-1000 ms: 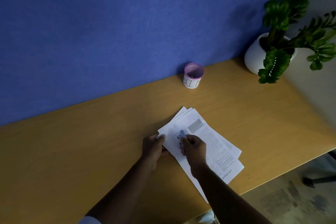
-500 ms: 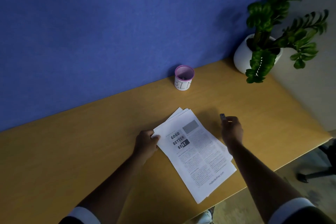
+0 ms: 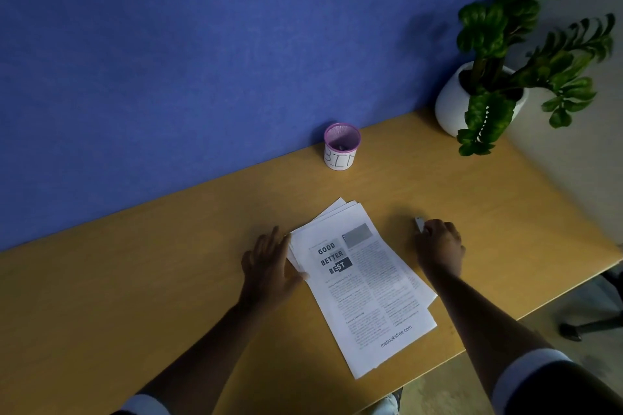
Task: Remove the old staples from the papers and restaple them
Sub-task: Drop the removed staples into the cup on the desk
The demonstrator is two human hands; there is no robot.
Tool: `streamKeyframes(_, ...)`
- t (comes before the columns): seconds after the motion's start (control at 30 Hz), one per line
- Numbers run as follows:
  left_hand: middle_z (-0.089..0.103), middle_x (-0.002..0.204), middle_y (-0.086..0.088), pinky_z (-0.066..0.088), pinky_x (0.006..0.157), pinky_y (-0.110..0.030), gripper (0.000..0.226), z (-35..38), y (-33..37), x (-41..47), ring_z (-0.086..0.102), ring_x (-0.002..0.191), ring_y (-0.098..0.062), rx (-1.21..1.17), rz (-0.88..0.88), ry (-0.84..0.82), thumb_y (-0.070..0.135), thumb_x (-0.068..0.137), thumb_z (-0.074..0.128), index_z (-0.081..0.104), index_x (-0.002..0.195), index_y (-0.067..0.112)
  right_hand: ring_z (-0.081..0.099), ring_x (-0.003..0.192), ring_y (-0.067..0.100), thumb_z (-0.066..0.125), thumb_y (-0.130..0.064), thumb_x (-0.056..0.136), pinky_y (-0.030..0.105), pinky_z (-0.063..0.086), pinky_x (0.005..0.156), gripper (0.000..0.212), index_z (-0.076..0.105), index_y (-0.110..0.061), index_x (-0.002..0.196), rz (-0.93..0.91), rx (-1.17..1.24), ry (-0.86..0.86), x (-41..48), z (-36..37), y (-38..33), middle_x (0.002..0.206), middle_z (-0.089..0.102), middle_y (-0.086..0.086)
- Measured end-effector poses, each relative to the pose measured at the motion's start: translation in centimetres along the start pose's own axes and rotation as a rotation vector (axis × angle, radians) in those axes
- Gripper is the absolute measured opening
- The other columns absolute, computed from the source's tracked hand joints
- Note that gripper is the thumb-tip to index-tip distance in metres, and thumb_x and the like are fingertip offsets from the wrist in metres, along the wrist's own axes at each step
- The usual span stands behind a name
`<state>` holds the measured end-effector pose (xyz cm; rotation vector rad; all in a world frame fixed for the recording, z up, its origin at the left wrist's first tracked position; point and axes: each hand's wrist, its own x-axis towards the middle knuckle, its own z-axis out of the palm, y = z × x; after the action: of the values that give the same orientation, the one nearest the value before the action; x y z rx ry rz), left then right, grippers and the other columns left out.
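Observation:
A stack of printed papers [image 3: 365, 286] lies fanned on the wooden desk [image 3: 135, 280], its top sheet headed "GOOD BETTER BEST". My left hand [image 3: 269, 264] rests flat with fingers spread against the stack's upper left edge. To the right of the papers my right hand [image 3: 440, 246] is down at the desk, closed around a small pale tool [image 3: 419, 223] whose tip sticks out past the fingers. What the tool is stays unclear. No staple is visible at this size.
A pink-rimmed mesh cup labelled "BIN" [image 3: 341, 146] stands at the blue wall [image 3: 202, 44] behind the papers. A white pot with a green plant [image 3: 478, 98] fills the far right corner. The desk's front edge runs just below the papers; a chair base [image 3: 586, 327] shows on the floor.
My right hand left the top of the papers, carrying the small tool out to the right and down to the desk. My left hand opened from a pinch on the corner to a flat spread.

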<state>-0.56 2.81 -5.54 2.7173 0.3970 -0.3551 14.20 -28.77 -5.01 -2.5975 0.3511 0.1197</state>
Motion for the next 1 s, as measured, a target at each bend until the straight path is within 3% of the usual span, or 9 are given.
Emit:
streamKeyframes(0.13,-0.013,0.184,-0.005,0.001,0.134,-0.064,0.118,2.1,-0.7,-0.4,-0.011,0.17,-0.036,0.135,0.095,-0.074,0.087,0.085,0.046,-0.003,0.174,0.028,0.06,0.105,0.041,0.065,-0.016,0.095,0.055,0.051,0.097,0.016,0.07,-0.008,0.108,-0.032,-0.003,-0.003,0.1,0.1,0.2,0.11,0.064,0.015)
streamKeyframes(0.23,-0.026,0.181,-0.004,-0.009,0.132,-0.064,0.123,3.1,-1.2,-0.3,-0.021,0.168,-0.036,0.173,0.103,-0.079,0.093,0.082,0.041,-0.015,0.172,0.029,0.06,0.106,0.04,0.065,-0.019,0.096,0.058,0.053,0.096,0.019,0.071,-0.007,0.11,-0.031,-0.001,-0.007,0.3,0.1,0.2,0.109,0.064,0.014)
streamKeyframes(0.33,-0.029,0.178,-0.001,-0.011,0.131,-0.064,0.126,3.5,-1.5,-0.1,-0.022,0.168,-0.034,0.151,0.103,-0.058,0.095,0.079,0.042,-0.014,0.172,0.03,0.06,0.107,0.04,0.067,-0.02,0.094,0.053,0.051,0.097,0.018,0.07,-0.01,0.108,-0.03,-0.008,-0.015,0.5,-0.1,0.3,0.111,0.064,0.014)
streamKeyframes(0.47,-0.024,0.182,0.001,-0.013,0.132,-0.062,0.131,3.8,-1.5,0.1,-0.024,0.168,-0.031,0.138,0.081,-0.059,0.097,0.074,0.043,-0.015,0.172,0.032,0.054,0.12,0.038,0.074,-0.03,0.09,0.053,0.042,0.102,0.039,0.067,-0.013,0.124,-0.084,-0.085,0.047,-0.3,-0.1,-0.3,0.129,0.06,0.015)
streamKeyframes(0.6,-0.018,0.184,0.0,-0.012,0.131,-0.062,0.134,3.7,-1.5,0.1,-0.02,0.169,-0.032,0.102,0.078,-0.051,0.095,0.072,0.048,-0.009,0.174,0.029,0.06,0.117,0.038,0.077,-0.029,0.09,0.052,0.045,0.099,0.036,0.073,-0.012,0.121,-0.288,-0.074,0.09,-2.4,1.0,-3.4,0.125,0.066,0.014)
streamKeyframes(0.73,-0.02,0.184,-0.001,-0.011,0.131,-0.064,0.135,3.6,-1.4,0.3,-0.02,0.169,-0.034,0.125,0.072,-0.085,0.094,0.074,0.05,-0.012,0.173,0.027,0.072,0.099,0.027,0.075,-0.02,0.095,0.049,0.058,0.091,0.019,0.078,-0.014,0.112,-0.59,0.028,-0.113,-5.0,3.3,-7.4,0.112,0.078,0.008)
streamKeyframes(0.83,-0.019,0.184,-0.003,-0.008,0.132,-0.064,0.132,3.6,-1.2,0.3,-0.017,0.17,-0.034,0.16,0.067,-0.093,0.095,0.076,0.047,-0.013,0.173,0.027,0.074,0.098,0.02,0.073,-0.02,0.096,0.041,0.061,0.089,0.016,0.081,-0.019,0.11,-0.761,-0.014,-0.255,-7.0,5.5,-10.3,0.112,0.08,0.003)
streamKeyframes(1.0,-0.018,0.184,-0.003,-0.007,0.132,-0.063,0.131,3.6,-1.0,0.3,-0.015,0.17,-0.035,0.165,0.081,-0.077,0.097,0.076,0.045,-0.01,0.173,0.029,0.075,0.102,0.02,0.078,-0.021,0.094,0.034,0.063,0.09,0.015,0.082,-0.02,0.108,-0.882,-0.163,-0.284,-8.4,8.6,-12.8,0.114,0.079,0.003)
